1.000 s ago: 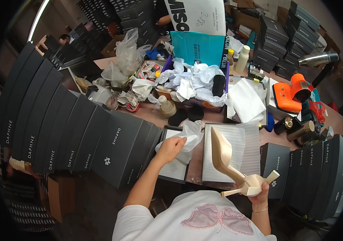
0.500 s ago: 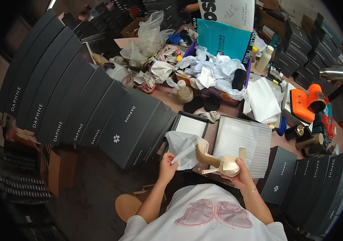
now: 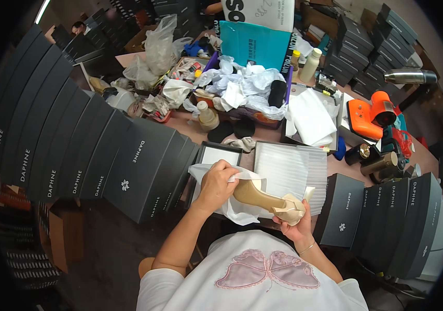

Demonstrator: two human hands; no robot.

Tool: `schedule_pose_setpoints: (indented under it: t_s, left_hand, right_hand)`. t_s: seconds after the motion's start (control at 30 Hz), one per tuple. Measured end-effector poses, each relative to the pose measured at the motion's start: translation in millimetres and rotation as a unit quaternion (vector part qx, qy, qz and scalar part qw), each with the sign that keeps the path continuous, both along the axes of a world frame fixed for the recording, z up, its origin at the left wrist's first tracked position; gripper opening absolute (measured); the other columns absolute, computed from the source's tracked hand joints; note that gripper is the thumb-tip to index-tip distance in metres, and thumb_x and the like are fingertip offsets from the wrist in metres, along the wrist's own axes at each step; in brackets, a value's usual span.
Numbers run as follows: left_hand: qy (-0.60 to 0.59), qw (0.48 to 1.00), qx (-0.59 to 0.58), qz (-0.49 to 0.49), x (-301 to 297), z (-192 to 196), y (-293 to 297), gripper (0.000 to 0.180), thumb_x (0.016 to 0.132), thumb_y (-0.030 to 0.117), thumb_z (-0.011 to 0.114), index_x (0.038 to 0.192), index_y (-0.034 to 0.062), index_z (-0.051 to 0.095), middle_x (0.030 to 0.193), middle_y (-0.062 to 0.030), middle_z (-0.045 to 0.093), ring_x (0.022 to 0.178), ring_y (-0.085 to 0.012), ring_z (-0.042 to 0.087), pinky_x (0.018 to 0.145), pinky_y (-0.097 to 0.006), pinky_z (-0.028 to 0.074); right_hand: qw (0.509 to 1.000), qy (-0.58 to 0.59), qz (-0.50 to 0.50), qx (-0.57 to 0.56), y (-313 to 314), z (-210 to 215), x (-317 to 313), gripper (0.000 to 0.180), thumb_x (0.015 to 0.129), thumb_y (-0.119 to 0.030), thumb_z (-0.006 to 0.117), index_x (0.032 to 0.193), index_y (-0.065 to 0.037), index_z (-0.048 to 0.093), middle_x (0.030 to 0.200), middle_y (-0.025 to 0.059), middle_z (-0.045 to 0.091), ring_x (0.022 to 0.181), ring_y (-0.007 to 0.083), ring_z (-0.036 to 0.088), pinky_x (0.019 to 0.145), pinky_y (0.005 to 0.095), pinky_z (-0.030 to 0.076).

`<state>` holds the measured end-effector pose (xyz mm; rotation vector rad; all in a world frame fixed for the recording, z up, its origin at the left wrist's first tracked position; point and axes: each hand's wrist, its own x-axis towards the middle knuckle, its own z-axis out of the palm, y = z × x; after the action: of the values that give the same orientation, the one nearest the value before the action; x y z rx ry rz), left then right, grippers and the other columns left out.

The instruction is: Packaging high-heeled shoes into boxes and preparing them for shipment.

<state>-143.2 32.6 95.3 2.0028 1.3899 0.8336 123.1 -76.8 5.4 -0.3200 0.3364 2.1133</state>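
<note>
Between my hands is a beige high-heeled shoe (image 3: 260,200) with a knot-like trim at its toe. My right hand (image 3: 299,226) grips it by the toe end. My left hand (image 3: 217,184) pinches a thin white wrapping sheet (image 3: 239,211) at the heel end, and the sheet covers part of the heel. Underneath lies an open dark shoe box (image 3: 247,145), its inside partly hidden by the sheet and my left hand. White ribbed packing sheet (image 3: 282,163) lines the tray beyond the shoe.
Dark shoe boxes (image 3: 138,171) stand in a long row at my left, and more boxes (image 3: 341,207) stand at my right. Farther back are a purple-edged bin (image 3: 287,103) of crumpled white paper, a cream bottle (image 3: 208,118), white sheets (image 3: 312,116) and an orange tool (image 3: 364,118).
My left hand has moved up and right, bringing the wrapping sheet over the shoe's heel end. The shoe has turned, its heel now covered. The whole view has shifted.
</note>
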Motion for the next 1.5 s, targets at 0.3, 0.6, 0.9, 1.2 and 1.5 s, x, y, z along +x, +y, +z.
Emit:
schedule_pose_setpoints:
  t_s: [0.3, 0.6, 0.9, 1.2, 1.5]
  left_hand:
    - [-0.09, 0.989, 0.09, -0.076, 55, 37, -53, 0.024, 0.077, 0.0, 0.064, 0.101, 0.0035, 0.068, 0.076, -0.0099, 0.062, 0.063, -0.0238, 0.061, 0.055, -0.033, 0.046]
    - [-0.18, 0.931, 0.211, -0.239, 73, 16, -53, 0.042, 0.064, -0.006, 0.067, 0.106, 0.0003, 0.067, 0.074, -0.0066, 0.059, 0.059, -0.0195, 0.059, 0.051, -0.031, 0.046]
    - [-0.189, 0.906, 0.167, -0.34, 86, -16, -76, 0.04, 0.072, 0.005, 0.074, 0.111, 0.0009, 0.065, 0.083, -0.0071, 0.062, 0.063, -0.0197, 0.06, 0.054, -0.03, 0.049]
    - [-0.59, 0.643, -0.482, 0.078, 22, -73, -65, 0.071, 0.086, 0.039, 0.066, 0.137, 0.0002, 0.036, 0.122, -0.0138, 0.054, 0.112, -0.0242, 0.056, 0.095, -0.039, 0.045]
    - [-0.052, 0.974, -0.204, -0.079, -24, -18, 15, 0.073, 0.06, -0.005, 0.075, 0.128, 0.0073, 0.051, 0.111, -0.0125, 0.065, 0.105, -0.0228, 0.063, 0.089, -0.035, 0.049]
  right_hand:
    - [0.957, -0.227, -0.179, 0.002, 0, 79, -37, 0.063, 0.092, -0.049, 0.05, 0.134, -0.003, 0.042, 0.126, 0.0207, 0.053, 0.109, 0.0387, 0.058, 0.091, 0.041, 0.054]
    - [0.965, -0.103, -0.207, 0.123, 23, 87, -24, 0.051, 0.092, -0.036, 0.059, 0.131, -0.005, 0.048, 0.131, 0.0082, 0.053, 0.119, 0.0239, 0.051, 0.102, 0.0393, 0.04]
    - [0.555, -0.76, -0.099, 0.322, 19, -31, -29, 0.045, 0.09, -0.026, 0.055, 0.129, -0.005, 0.049, 0.129, 0.0151, 0.051, 0.12, 0.0324, 0.048, 0.103, 0.0439, 0.035]
    - [0.39, -0.724, 0.087, 0.563, 27, -11, -80, 0.049, 0.086, -0.025, 0.06, 0.131, -0.009, 0.049, 0.133, 0.0171, 0.049, 0.123, 0.0335, 0.046, 0.105, 0.0409, 0.034]
    - [0.958, -0.205, -0.059, 0.193, 3, 47, 23, 0.067, 0.087, -0.024, 0.065, 0.142, -0.003, 0.033, 0.14, 0.0155, 0.043, 0.123, 0.0262, 0.049, 0.102, 0.0407, 0.042]
